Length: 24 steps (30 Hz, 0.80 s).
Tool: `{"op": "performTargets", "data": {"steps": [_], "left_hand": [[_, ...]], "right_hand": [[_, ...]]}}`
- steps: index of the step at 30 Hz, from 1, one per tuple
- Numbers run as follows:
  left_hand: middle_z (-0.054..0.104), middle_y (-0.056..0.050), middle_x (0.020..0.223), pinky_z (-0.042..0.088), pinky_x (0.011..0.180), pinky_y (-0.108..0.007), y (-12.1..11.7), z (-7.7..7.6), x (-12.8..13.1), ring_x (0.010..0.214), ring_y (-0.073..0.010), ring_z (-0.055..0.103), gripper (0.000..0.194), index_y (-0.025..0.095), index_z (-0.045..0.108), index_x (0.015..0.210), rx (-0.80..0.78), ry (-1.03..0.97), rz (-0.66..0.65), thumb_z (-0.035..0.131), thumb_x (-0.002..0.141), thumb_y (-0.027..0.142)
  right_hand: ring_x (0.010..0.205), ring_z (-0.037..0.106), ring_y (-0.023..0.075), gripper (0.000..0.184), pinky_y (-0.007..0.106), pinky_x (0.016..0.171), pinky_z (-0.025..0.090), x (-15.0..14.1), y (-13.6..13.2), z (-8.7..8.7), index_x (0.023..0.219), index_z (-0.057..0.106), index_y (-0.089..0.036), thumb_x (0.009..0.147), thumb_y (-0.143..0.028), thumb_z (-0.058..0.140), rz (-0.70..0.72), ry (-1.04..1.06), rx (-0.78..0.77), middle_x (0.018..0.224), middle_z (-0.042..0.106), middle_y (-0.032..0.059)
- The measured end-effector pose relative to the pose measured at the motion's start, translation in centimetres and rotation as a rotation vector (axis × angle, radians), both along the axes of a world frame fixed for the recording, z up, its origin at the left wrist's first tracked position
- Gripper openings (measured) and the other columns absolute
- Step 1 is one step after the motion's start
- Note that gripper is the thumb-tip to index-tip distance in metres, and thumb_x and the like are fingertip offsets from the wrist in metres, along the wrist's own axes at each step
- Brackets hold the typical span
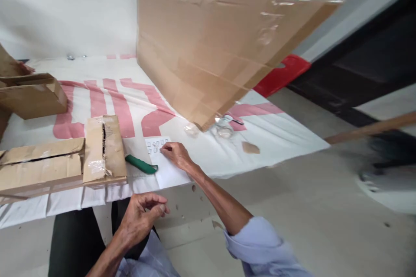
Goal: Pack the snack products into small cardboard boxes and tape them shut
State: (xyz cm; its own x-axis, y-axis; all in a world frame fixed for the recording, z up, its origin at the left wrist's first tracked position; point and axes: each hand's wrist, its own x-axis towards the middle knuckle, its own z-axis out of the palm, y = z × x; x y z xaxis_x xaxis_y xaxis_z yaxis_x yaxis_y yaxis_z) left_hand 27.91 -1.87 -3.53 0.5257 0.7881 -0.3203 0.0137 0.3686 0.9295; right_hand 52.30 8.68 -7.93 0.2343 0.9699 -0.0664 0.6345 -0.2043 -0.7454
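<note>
My right hand [177, 155] reaches over a white sheet of paper [170, 173] at the table's front edge. Its fingers are pinched together just by rows of small drawn-looking boxes [157, 143] on the sheet; whatever they hold, if anything, is too small to make out. Left of the paper lies a green-handled tool [141, 164], perhaps a folded knife, which neither hand touches. My left hand [141, 214] hovers above my lap, in front of the table edge. Its fingers are loosely bent, with a gap between thumb and forefinger, and nothing shows in them.
Two taped cardboard boxes [108, 149] stand at the front left, with an open carton [35, 95] behind them. A large cardboard sheet [208, 52] stands upright across the table. Clear plastic scraps [222, 130] and a brown piece [251, 147] lie right. A red stool [282, 75] is beyond.
</note>
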Motion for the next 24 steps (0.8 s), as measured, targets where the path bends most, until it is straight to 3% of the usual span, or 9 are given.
{"op": "performTargets", "data": {"steps": [5, 10, 13, 16, 18, 20, 22, 24], "left_hand": [[0.083, -0.011, 0.086, 0.049, 0.073, -0.033, -0.9, 1.8, -1.4, 0.077, -0.0222, 0.071, 0.02, 0.017, 0.084, 0.094, 0.165, 0.156, -0.063, 0.072, 0.087, 0.031], [0.082, -0.01, 0.089, 0.055, 0.078, -0.036, -1.5, 5.5, -4.1, 0.084, -0.0253, 0.075, 0.02, 0.021, 0.085, 0.099, 0.475, 0.218, -0.127, 0.067, 0.095, 0.027], [0.083, -0.01, 0.097, 0.059, 0.086, -0.037, -0.5, 8.4, -7.7, 0.091, -0.0254, 0.077, 0.019, 0.026, 0.084, 0.106, 0.829, 0.274, 0.027, 0.066, 0.098, 0.023], [0.081, -0.011, 0.112, 0.058, 0.097, -0.044, 2.4, 10.2, -12.8, 0.108, -0.0301, 0.075, 0.024, 0.027, 0.079, 0.117, 1.198, 0.554, 0.246, 0.071, 0.094, 0.024], [0.074, -0.015, 0.135, 0.052, 0.108, -0.055, 4.8, 10.5, -15.8, 0.132, -0.0382, 0.065, 0.042, 0.025, 0.071, 0.133, 1.319, 0.842, 0.247, 0.074, 0.091, 0.028], [0.062, -0.02, 0.154, 0.047, 0.113, -0.06, 6.7, 10.2, -17.8, 0.146, -0.0429, 0.053, 0.064, 0.021, 0.06, 0.148, 1.342, 1.072, 0.16, 0.078, 0.087, 0.028], [0.052, -0.023, 0.162, 0.045, 0.115, -0.059, 7.9, 9.5, -18.8, 0.151, -0.0435, 0.049, 0.078, 0.018, 0.053, 0.154, 1.319, 1.206, 0.039, 0.083, 0.082, 0.026], [0.049, -0.023, 0.164, 0.044, 0.116, -0.058, 8.5, 8.8, -19.2, 0.152, -0.0424, 0.048, 0.08, 0.018, 0.053, 0.154, 1.284, 1.276, -0.042, 0.085, 0.081, 0.023]], "right_hand": [[0.074, 0.063, 0.0193, 0.014, 0.028, 0.067, 0.038, -0.4, 0.1, 0.1, 0.084, 0.075, -0.023, 0.082, -0.032, 0.064, -0.012, -0.165, -0.055, 0.077, 0.073, 0.0009], [0.076, 0.063, 0.0193, 0.011, 0.029, 0.067, 0.037, -1.0, -0.2, 0.4, 0.089, 0.072, -0.024, 0.088, -0.031, 0.063, 0.012, -0.279, -0.074, 0.082, 0.074, 0.0011], [0.087, 0.068, 0.0222, 0.018, 0.03, 0.071, 0.038, -1.6, -0.7, 0.6, 0.091, 0.075, -0.024, 0.095, -0.029, 0.058, 0.063, -0.342, -0.072, 0.096, 0.079, 0.0052], [0.095, 0.071, 0.0244, 0.023, 0.031, 0.072, 0.038, -2.2, -1.2, 1.2, 0.097, 0.077, -0.022, 0.099, -0.025, 0.054, 0.067, -0.438, -0.066, 0.11, 0.079, 0.0097], [0.092, 0.071, 0.0254, 0.025, 0.032, 0.071, 0.038, -2.8, -1.5, 1.9, 0.096, 0.077, -0.021, 0.1, -0.023, 0.052, 0.047, -0.485, -0.038, 0.111, 0.079, 0.0124], [0.087, 0.07, 0.0257, 0.025, 0.033, 0.071, 0.041, -3.7, -1.4, 2.8, 0.092, 0.076, -0.021, 0.1, -0.026, 0.053, 0.043, -0.458, 0.063, 0.105, 0.078, 0.0127], [0.085, 0.069, 0.0252, 0.025, 0.034, 0.073, 0.046, -5.4, -1.0, 4.2, 0.093, 0.075, -0.022, 0.1, -0.034, 0.054, 0.104, -0.318, 0.227, 0.099, 0.077, 0.0112], [0.09, 0.069, 0.0256, 0.029, 0.035, 0.077, 0.052, -7.8, -0.1, 5.9, 0.105, 0.075, -0.022, 0.099, -0.044, 0.057, 0.208, -0.132, 0.382, 0.103, 0.075, 0.0108]]}}
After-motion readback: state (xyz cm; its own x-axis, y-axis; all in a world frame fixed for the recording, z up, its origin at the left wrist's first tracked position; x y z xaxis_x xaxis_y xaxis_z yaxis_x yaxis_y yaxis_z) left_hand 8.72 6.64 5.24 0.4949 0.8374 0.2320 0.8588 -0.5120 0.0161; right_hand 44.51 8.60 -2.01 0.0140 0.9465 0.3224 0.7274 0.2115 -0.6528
